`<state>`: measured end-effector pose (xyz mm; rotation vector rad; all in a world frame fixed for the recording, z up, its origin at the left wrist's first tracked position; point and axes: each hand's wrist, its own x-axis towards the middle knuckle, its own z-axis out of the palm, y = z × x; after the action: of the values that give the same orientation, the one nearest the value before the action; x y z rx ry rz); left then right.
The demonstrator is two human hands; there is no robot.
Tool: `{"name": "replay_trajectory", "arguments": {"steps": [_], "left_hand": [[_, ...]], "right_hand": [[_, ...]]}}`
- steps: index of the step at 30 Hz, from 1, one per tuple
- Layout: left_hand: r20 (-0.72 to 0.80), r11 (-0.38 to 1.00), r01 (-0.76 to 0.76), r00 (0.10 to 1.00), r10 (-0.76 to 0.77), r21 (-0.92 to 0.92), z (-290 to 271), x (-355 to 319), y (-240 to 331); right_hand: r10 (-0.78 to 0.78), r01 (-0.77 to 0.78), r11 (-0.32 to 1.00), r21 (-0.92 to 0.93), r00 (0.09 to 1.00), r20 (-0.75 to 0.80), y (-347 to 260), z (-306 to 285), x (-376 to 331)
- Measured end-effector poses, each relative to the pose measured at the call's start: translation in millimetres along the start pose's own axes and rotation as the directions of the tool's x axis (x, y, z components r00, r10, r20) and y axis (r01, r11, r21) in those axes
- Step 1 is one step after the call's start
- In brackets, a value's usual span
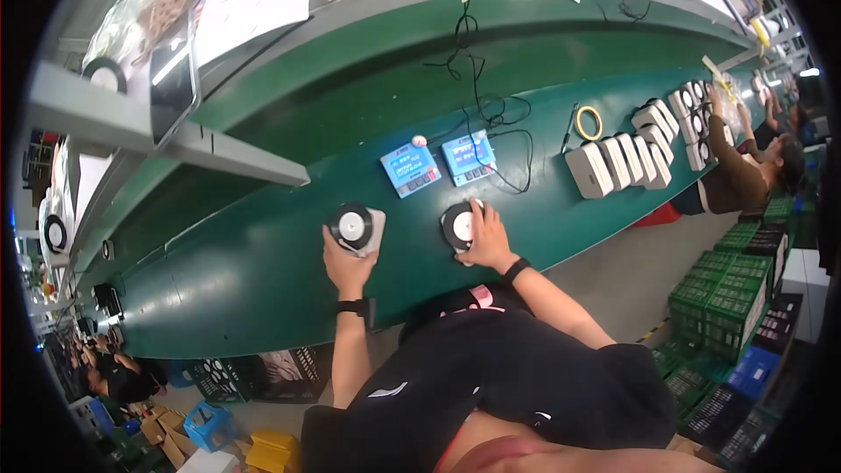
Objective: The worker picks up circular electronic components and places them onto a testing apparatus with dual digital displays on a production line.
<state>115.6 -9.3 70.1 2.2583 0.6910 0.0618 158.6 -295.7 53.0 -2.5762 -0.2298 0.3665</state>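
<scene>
Green belt (263, 280): each hand's fingers grasp a round black-and-white unit, left (353, 228), right (460, 227).

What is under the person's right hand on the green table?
Under the right hand lies a round black unit with a white centre, resting on the green table. The fingers cover its right side, so that part and whatever lies beneath it cannot be seen.

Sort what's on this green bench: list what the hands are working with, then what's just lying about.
In hand:
- left hand on a round black-and-white unit on a white block
- right hand on a second round unit
- two blue boxes with buttons, just beyond and wired

Lying about:
- row of white blocks
- yellow ring
- green crates on the floor
</scene>
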Motion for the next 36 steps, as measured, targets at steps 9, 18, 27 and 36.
{"name": "replay_trajectory", "arguments": {"steps": [9,18,27,36], "left_hand": [[0.078,0.947,-0.318,0.944,0.321,-0.048,49.1,-59.9,-17.1],[0.397,0.899,0.011,0.899,0.182,-0.438,81.1,-49.4,-53.4],[0.275,0.974,-0.119,0.946,0.170,-0.195,81.5,-65.9,-47.0],[0.251,0.978,-0.125,0.954,0.164,-0.165,79.7,-69.7,-42.2]], "right_hand": [[0.022,-0.025,0.999,-0.028,0.995,-0.096,-3.9,4.6,-9.9],[0.102,-0.105,0.994,-0.022,0.990,-0.097,-4.1,4.7,-20.8],[0.099,-0.099,0.995,0.004,0.994,-0.049,-1.2,5.9,-21.2],[0.092,-0.092,0.996,0.000,0.995,-0.046,3.2,7.4,-19.2]]}}
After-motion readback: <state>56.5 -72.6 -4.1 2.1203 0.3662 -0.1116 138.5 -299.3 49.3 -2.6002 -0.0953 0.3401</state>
